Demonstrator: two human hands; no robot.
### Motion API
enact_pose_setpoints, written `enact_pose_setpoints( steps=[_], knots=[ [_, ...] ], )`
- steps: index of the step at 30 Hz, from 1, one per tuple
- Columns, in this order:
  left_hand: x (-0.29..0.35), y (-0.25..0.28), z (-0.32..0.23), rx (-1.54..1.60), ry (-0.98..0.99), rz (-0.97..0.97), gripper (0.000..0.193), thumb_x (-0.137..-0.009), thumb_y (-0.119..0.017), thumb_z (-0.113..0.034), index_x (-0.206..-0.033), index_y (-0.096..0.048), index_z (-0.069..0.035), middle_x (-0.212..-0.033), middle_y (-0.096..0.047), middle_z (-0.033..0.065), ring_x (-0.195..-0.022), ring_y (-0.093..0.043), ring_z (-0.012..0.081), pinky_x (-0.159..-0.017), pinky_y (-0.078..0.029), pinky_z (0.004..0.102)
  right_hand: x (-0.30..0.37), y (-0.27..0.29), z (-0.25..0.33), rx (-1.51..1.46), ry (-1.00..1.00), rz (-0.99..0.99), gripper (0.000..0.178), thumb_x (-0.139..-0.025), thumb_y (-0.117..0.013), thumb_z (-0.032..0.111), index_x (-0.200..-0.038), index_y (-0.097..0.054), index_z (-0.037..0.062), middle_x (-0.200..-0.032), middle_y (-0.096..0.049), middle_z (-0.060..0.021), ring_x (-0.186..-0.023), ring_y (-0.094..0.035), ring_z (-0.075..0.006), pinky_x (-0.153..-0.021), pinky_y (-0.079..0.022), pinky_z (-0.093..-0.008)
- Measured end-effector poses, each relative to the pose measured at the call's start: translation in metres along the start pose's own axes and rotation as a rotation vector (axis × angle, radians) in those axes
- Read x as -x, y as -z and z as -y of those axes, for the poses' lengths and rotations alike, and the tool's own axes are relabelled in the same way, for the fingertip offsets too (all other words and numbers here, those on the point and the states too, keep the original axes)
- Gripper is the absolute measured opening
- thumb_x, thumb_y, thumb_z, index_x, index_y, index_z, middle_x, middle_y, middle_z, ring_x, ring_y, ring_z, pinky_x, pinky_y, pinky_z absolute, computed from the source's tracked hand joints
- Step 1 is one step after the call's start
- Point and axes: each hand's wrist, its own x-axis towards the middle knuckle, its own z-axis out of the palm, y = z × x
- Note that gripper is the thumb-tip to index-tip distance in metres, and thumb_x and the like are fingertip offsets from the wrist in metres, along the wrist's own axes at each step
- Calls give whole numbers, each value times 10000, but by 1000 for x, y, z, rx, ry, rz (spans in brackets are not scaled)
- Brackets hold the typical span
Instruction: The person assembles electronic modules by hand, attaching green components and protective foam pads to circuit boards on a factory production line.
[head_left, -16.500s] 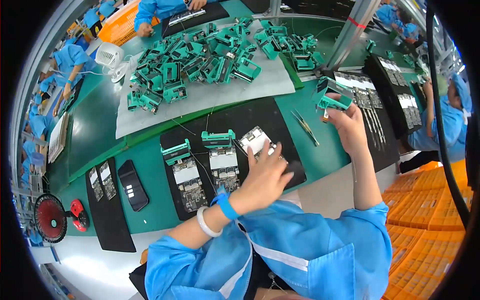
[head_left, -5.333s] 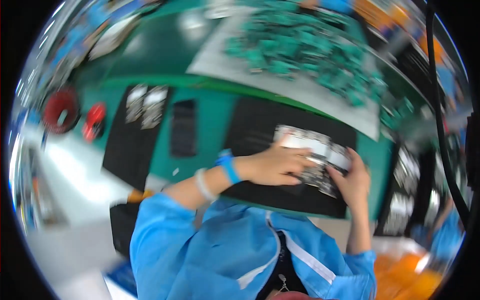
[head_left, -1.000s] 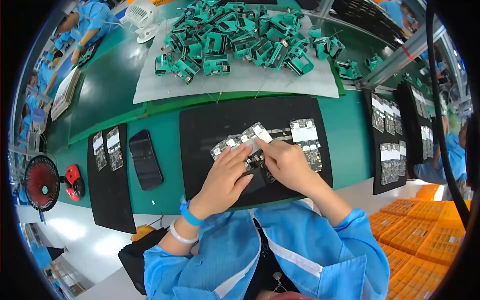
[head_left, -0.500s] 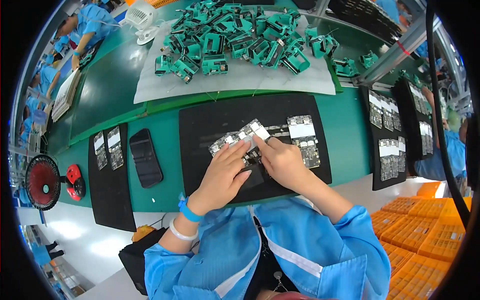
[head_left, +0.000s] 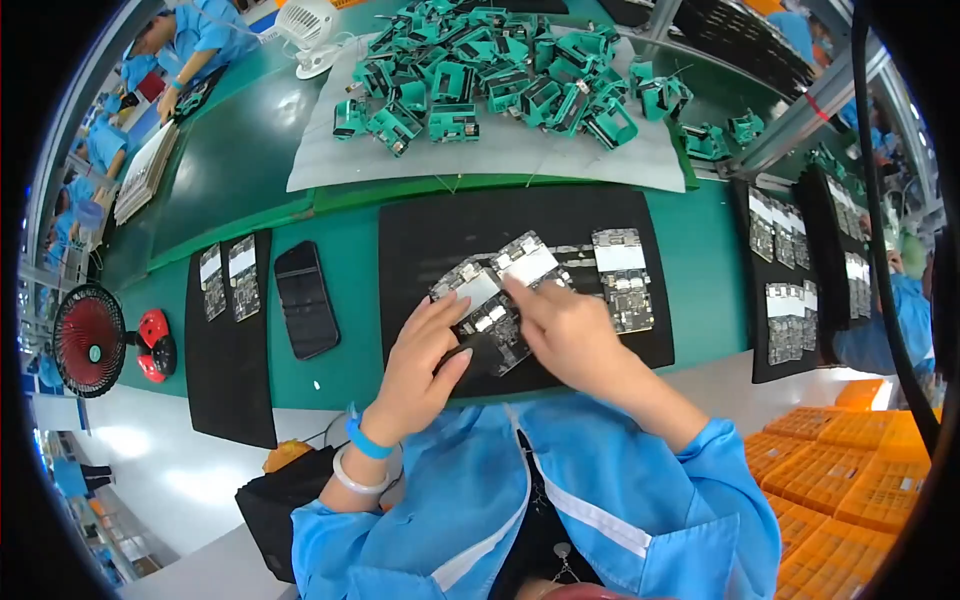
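Both my hands rest over circuit boards on a black mat (head_left: 430, 240) in front of me. My left hand (head_left: 425, 365) holds the lower edge of a circuit board (head_left: 470, 290) with silver shields, fingers spread along it. My right hand (head_left: 570, 330) presses its fingertips on a second circuit board (head_left: 527, 262) lying beside the first. A third board (head_left: 622, 275) lies flat just to the right on the same mat. Part of the held board is hidden under my fingers.
A pile of green plastic fixtures (head_left: 500, 80) covers a white sheet at the back. A black phone (head_left: 306, 298) and a narrow mat with two small boards (head_left: 228, 280) lie to the left, beside a small fan (head_left: 88, 340). More boards on mats (head_left: 790, 290) and orange crates (head_left: 860, 470) are at right.
Since a second ago my hands stayed on the same boards, shifting slightly; the view tilted a little. Much earlier my right hand held a green fixture out to the right.
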Motion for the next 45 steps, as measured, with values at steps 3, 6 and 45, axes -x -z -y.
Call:
enact_pose_setpoints(
  steps=[3,6,45],
  knots=[
    [5,-4,-3,-30,-5,4,151,-899,-609,-112,-832,-537,2,-1384,-543,241,-1383,-410,414,-1171,-267,533,-6,-24,9,15,20,64,408,-841,-629,56,-1248,-636,28,-786,-610,-106,-620,-643,-285,-520,-518,-386],
    [7,-6,2,-18,7,1,146,-906,-604,-112,-852,-539,6,-1406,-530,233,-1392,-404,401,-1173,-264,533,-10,-34,10,41,58,73,398,-850,-634,76,-1245,-638,33,-791,-617,-101,-615,-647,-263,-511,-523,-378],
    [5,-4,9,117,92,-1,195,-918,-580,-109,-797,-482,9,-1381,-572,214,-1386,-436,402,-1171,-288,506,-3,3,-6,-90,-29,-100,376,-820,-647,63,-1191,-645,-1,-843,-648,-139,-641,-641,-327,-576,-535,-412]
  ],
)
